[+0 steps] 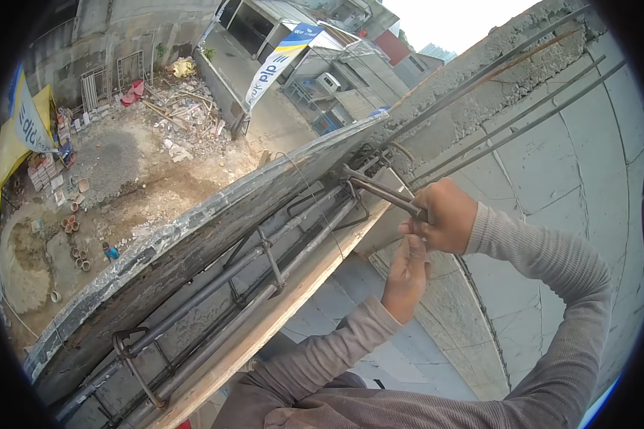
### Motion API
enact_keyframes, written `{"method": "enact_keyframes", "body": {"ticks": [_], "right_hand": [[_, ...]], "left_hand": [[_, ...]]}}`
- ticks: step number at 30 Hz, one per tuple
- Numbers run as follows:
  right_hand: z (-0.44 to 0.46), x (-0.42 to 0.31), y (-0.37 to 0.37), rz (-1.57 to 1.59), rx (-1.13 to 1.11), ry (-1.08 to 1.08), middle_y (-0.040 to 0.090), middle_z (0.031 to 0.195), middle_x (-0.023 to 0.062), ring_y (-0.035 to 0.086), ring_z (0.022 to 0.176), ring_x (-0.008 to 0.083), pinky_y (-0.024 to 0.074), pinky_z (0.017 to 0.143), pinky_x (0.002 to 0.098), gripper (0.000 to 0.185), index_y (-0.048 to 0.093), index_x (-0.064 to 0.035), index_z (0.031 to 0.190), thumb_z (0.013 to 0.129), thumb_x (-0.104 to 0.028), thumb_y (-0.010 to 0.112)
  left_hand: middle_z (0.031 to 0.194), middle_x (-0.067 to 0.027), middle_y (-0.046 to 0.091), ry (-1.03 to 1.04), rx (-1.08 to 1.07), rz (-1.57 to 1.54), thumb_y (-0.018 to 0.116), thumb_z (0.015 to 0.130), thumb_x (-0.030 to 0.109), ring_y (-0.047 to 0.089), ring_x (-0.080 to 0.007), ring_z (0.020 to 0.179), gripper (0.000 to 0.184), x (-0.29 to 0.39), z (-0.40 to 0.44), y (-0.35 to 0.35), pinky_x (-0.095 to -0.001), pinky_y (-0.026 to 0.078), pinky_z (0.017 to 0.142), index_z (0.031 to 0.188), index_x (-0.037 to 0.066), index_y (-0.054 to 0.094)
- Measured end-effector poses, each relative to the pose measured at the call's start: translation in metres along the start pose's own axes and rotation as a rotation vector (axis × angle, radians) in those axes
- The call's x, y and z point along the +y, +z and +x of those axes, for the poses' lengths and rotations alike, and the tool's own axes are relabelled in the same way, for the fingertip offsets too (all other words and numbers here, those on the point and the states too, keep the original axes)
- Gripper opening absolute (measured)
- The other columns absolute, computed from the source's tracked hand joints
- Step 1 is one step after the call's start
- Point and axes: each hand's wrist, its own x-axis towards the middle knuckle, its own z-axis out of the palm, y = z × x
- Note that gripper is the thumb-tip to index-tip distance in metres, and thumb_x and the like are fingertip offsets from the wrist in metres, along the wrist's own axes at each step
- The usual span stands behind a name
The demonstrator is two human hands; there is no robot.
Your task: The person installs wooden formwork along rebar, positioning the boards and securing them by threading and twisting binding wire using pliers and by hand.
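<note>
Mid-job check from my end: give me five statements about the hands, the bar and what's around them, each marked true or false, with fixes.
1. The right hand is closed around a metal bar. True.
2. A wooden board runs alongside the rebar cage. True.
3. The left hand is flat on the wooden board. False: it is raised close to the right hand.
4. Both forearms are bare. False: long sleeves cover them.
5. The metal bar points straight down at the ground. False: it slants from the right hand toward the rebar cage.
</note>
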Motion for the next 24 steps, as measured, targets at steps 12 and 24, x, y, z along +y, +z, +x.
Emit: {"method": "enact_keyframes", "body": {"ticks": [12, 24], "right_hand": [[0.002, 0.013, -0.009, 0.275, -0.157, 0.074, 0.059, 0.057, 0.0100, 0.060, 0.055, 0.0195, 0.0462, 0.053, 0.0380, 0.045, 0.065, 0.0027, 0.071, 0.090, -0.035, 0.079], [0.000, 0.031, 0.031, 0.595, -0.117, -0.058, 0.074, 0.078, 0.0156, 0.070, 0.073, 0.0220, 0.0571, 0.068, 0.0377, 0.020, 0.072, 0.0060, 0.094, 0.083, -0.011, 0.067]], "left_hand": [[0.132, -0.0100, 0.061, 0.219, -0.076, 0.239, 0.034, 0.101, 0.070, 0.032, -0.0019, 0.056, 0.082, 0.024, -0.020, -0.002, -0.0197, 0.026, 0.047, 0.142, -0.001, 0.041], [0.066, 0.0100, 0.042, 0.102, 0.086, 0.099, 0.046, 0.105, 0.061, 0.032, 0.0003, 0.048, 0.052, 0.049, 0.024, 0.016, -0.0207, 0.024, 0.040, 0.093, 0.011, 0.054]]}}
